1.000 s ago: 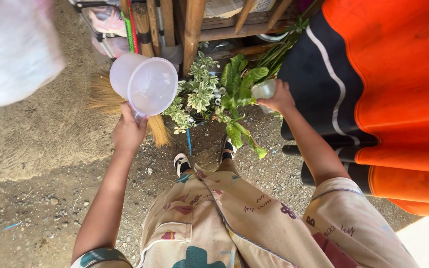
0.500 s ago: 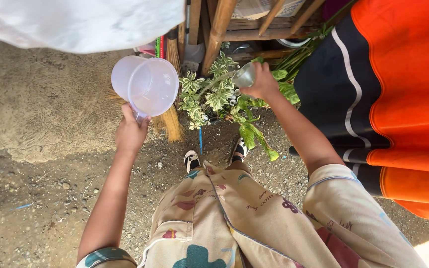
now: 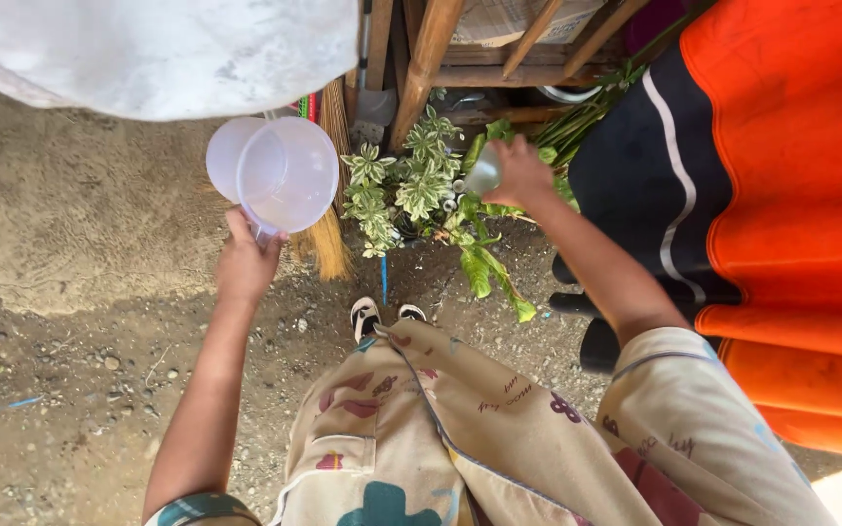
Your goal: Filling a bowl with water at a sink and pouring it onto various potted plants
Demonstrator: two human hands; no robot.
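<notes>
My left hand (image 3: 246, 261) fingers are wrapped round the handle of a clear jug (image 3: 275, 175), its mouth tipped toward me, body running away toward the broom (image 3: 328, 234). My right hand (image 3: 523, 175) clamps a small clear cup (image 3: 484, 175) tilted over the leafy plant (image 3: 411, 190).

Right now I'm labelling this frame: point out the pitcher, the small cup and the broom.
pitcher (image 3: 285, 175), head view, on its translucent side wall.
small cup (image 3: 483, 176), head view, on its clear side by the right hand's fingers.
broom (image 3: 327, 245), head view, on the straw bristles.
</notes>
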